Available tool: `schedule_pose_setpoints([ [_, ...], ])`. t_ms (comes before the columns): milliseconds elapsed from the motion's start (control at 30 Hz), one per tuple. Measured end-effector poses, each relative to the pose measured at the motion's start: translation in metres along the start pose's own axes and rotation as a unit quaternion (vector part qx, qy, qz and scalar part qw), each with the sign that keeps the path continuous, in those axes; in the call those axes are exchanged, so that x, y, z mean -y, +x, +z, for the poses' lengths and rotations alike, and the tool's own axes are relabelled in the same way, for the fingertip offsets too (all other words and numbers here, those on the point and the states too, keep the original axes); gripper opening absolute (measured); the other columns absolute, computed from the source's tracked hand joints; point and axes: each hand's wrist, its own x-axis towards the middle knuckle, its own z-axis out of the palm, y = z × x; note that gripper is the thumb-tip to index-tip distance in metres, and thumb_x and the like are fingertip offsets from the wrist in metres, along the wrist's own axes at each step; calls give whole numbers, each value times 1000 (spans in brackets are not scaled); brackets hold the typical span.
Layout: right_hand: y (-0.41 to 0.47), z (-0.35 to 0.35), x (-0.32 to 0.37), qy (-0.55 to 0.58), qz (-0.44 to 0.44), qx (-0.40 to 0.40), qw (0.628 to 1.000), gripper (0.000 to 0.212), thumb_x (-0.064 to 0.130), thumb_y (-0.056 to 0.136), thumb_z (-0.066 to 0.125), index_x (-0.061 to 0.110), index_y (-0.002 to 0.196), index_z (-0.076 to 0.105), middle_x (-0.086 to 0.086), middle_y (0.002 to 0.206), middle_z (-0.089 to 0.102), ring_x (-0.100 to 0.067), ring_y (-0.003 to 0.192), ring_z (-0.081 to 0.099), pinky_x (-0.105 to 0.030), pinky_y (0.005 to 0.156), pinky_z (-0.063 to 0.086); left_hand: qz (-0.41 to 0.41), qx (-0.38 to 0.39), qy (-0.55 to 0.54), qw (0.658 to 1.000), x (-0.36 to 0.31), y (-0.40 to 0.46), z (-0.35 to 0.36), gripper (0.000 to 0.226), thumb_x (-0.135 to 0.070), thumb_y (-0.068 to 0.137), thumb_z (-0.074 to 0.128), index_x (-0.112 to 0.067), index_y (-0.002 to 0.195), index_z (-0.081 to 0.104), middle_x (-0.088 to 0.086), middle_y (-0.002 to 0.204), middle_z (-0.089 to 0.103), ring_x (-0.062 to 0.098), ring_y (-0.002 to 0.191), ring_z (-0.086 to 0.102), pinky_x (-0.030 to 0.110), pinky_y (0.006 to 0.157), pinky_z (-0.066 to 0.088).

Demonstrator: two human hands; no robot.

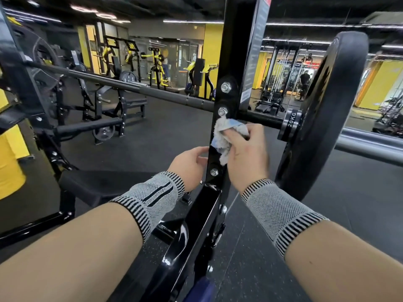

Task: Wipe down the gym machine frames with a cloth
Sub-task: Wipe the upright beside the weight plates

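A black upright post of a bench-press rack rises through the middle of the view, with silver bolts along its front face. My right hand grips a white and light-blue cloth and presses it against the post just below the second bolt. My left hand rests against the post's left edge, level with the cloth's lower part, its fingers hidden behind the hand. Both wrists wear grey knitted bands.
A barbell crosses behind the post, carrying a black 20KG plate on the right, close to my right hand. A black bench pad lies lower left. Yellow and black machines stand farther back on the dark rubber floor.
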Motion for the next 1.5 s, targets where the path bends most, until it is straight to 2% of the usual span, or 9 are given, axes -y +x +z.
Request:
schedule_pose_setpoints([
  [267, -76, 12, -43, -60, 36, 131, 989, 40, 7, 86, 60, 19, 124, 61, -7, 115, 45, -25, 102, 47, -43, 76, 54, 7, 6, 51, 999, 16, -12, 10, 51, 3, 94, 37, -18, 139, 48, 0, 121, 64, 14, 97, 59, 19, 83, 44],
  [400, -96, 23, -38, -107, -52, 164, 979, 43, 3, 71, 74, 18, 110, 67, -6, 101, 49, -24, 86, 52, -32, 53, 52, -18, 25, 26, 999, 34, -16, 17, 51, 5, 96, 38, -12, 144, 40, 4, 127, 60, 14, 107, 56, 11, 81, 39],
  [533, -73, 28, -29, -129, -44, 193, 972, 43, 7, 86, 57, 25, 125, 57, -1, 123, 37, -22, 108, 39, -30, 85, 47, -18, 0, 59, 998, 36, -14, 19, 50, 1, 96, 41, -21, 141, 45, -5, 126, 60, 10, 102, 58, 11, 83, 41],
  [633, -82, 23, -39, -82, 60, 133, 986, 42, 3, 83, 59, 22, 121, 59, 0, 122, 39, -20, 105, 43, -29, 77, 48, -6, -18, 58, 998, 32, -13, 21, 51, 3, 94, 38, -22, 136, 50, -5, 121, 60, 13, 108, 59, 27, 103, 42],
  [833, -74, 33, -49, 152, 303, 61, 939, 38, 7, 94, 45, 29, 124, 53, 5, 116, 45, -22, 99, 58, -35, 84, 52, 3, -56, 85, 995, 28, -28, 29, 47, 5, 91, 37, -22, 123, 59, -12, 104, 58, 8, 93, 59, 31, 95, 47],
  [933, -71, 52, -50, 146, 305, 134, 931, 42, 9, 95, 44, 24, 133, 53, -1, 122, 53, -24, 111, 56, -34, 100, 44, 8, -46, 132, 990, 26, -38, 36, 43, 2, 92, 39, -22, 121, 59, -10, 104, 59, 10, 94, 58, 30, 95, 46],
  [1067, -89, 52, -63, 81, 293, 276, 912, 23, 4, 91, 41, 19, 100, 56, -7, 92, 59, -28, 91, 56, -25, 71, 37, 6, 2, 202, 979, 19, -49, 47, 47, 0, 94, 35, -27, 127, 56, -8, 114, 59, 3, 75, 52, 24, 83, 45],
  [1233, -79, 48, -65, 174, 264, 206, 926, 46, 8, 96, 43, 17, 142, 44, -10, 135, 53, -28, 119, 52, -26, 95, 37, 33, 10, 295, 955, 12, -55, 61, 50, 0, 93, 37, -26, 132, 55, -9, 129, 57, 10, 119, 52, 21, 104, 35],
  [1500, -147, 55, -68, 195, 205, 278, 918, 39, 4, 93, 45, 6, 131, 51, -11, 127, 53, -27, 118, 48, -26, 96, 36, 93, 27, 421, 902, 14, -62, 78, 49, -1, 88, 43, -21, 131, 56, -5, 134, 55, 15, 126, 42, 27, 107, 31],
])
